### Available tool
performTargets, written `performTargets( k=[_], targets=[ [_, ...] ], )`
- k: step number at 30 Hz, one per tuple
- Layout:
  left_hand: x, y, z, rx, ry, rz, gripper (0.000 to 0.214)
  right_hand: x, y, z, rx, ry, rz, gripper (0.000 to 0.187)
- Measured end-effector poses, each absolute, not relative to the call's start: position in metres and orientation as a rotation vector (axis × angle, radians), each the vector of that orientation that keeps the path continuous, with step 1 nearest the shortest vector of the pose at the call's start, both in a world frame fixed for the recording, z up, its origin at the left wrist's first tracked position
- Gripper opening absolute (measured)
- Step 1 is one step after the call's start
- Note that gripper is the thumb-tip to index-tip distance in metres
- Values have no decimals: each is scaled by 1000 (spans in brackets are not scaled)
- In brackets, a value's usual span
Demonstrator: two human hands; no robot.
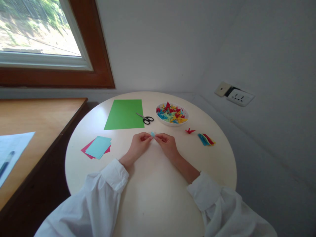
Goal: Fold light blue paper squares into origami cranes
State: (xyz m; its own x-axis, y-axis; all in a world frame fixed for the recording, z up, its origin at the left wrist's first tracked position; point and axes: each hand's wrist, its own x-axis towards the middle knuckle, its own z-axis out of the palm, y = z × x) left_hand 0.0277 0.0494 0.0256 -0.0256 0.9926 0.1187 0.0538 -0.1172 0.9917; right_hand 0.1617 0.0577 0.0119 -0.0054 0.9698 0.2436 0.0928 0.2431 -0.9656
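Observation:
Between my fingertips is a small folded piece of light blue paper (152, 134), mostly hidden by the fingers. My left hand (141, 142) pinches it from the left, and my right hand (168, 143) pinches it from the right. Just beyond them lie black-handled scissors (146, 119), their blades resting over the edge of a green paper sheet (124, 115). A single red paper crane (190, 131) sits to the right of my right hand. Further back, a white bowl (170, 123) holds many small paper cranes in red, blue, yellow and pale green.
Light blue paper squares (99, 147) lie over pink ones (89, 147) at the left of the round white table (158, 197). Coloured folded paper pieces (206, 139) lie at right. A wooden desk (49, 115) on the left bears a paper sheet (18, 144) and a pen (7, 163).

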Motion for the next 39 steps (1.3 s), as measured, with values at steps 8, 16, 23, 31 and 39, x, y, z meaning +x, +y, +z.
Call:
performTargets(
  k=[8,16,23,31,39],
  targets=[
    [27,50,25,1279,1229,1291,19,161,57,13,-1081,-1310,1014,13],
    [27,50,23,1257,1240,1307,20,161,57,12,-1088,-1296,1017,14],
    [27,50,24,1234,1178,1347,22,161,58,10,-1075,-1298,1039,19],
    [27,48,26,1232,1089,1294,26,161,57,11,-1078,-1376,1029,19],
    [29,49,25,1247,1119,1286,25,162,57,12,-1122,-1407,952,16]
  ],
)
